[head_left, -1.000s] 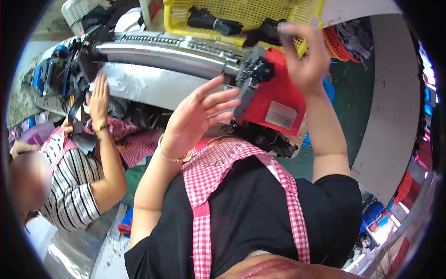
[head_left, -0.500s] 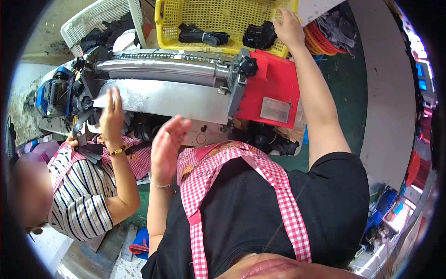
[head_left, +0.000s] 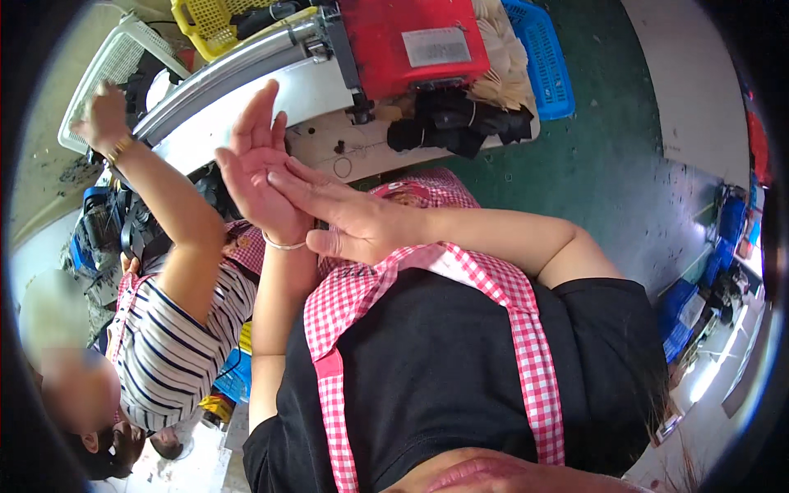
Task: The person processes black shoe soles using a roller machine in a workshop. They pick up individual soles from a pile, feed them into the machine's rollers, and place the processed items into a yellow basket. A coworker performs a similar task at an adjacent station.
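Observation:
My left hand (head_left: 261,177) is raised in front of the machine, palm up, fingers stretched and apart, a bracelet at its wrist. Across its palm lie the fingers of my right hand (head_left: 349,218), extended and with the thumb apart; nothing shows in either hand. Just beyond them is the pale metal plate (head_left: 316,92) of a roller machine, its shiny roller (head_left: 238,67) along the far side. The machine's red housing (head_left: 374,41) stands to the right of the roller.
A co-worker at my left reaches a hand (head_left: 107,123) towards a white basket (head_left: 111,62). Bundled black pieces (head_left: 460,119) and beige pieces (head_left: 505,62) lie at the table's right end. Beyond are a yellow basket (head_left: 215,29) and a blue basket (head_left: 549,70).
My right hand has come back from the yellow basket onto my left palm. The view has shifted right. The co-worker's hand has moved from the metal plate towards the white basket.

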Demonstrator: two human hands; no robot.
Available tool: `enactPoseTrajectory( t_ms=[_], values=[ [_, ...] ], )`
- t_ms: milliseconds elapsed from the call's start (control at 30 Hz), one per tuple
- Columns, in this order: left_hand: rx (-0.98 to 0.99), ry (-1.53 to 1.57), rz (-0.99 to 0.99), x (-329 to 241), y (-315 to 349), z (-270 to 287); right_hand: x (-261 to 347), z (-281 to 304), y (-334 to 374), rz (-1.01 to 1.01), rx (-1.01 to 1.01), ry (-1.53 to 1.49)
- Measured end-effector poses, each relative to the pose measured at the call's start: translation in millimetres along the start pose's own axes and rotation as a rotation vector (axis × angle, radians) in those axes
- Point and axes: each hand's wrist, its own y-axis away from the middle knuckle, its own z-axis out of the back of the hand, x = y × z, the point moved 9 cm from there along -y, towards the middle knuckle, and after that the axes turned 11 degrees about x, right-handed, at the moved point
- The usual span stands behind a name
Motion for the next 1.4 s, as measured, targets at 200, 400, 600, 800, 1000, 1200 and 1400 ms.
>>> enactPoseTrajectory(
  t_ms=[200,400,600,800,1000,1200,1400],
  values=[
    [-0.059,0.043,-0.018,36,78,-51,-28,15,18,-0.179,-0.178,0.107],
    [0.843,-0.699,0.335,145,140,-80,-124,83,201,-0.57,-0.812,0.305],
    [0.626,-1.242,-0.044,249,59,-66,-258,93,298,-0.969,-0.993,-0.032],
    [0.507,-1.259,0.07,270,38,-34,-207,88,225,-0.734,-0.667,0.197],
    [0.402,-0.527,0.641,264,60,24,-152,91,183,-0.495,-0.621,0.019],
    [0.461,0.465,0.894,189,147,-5,-88,65,140,-0.426,-0.418,0.117],
    [0.342,0.2,0.609,129,148,8,-77,22,112,-0.428,-0.388,-0.312]
  ],
)
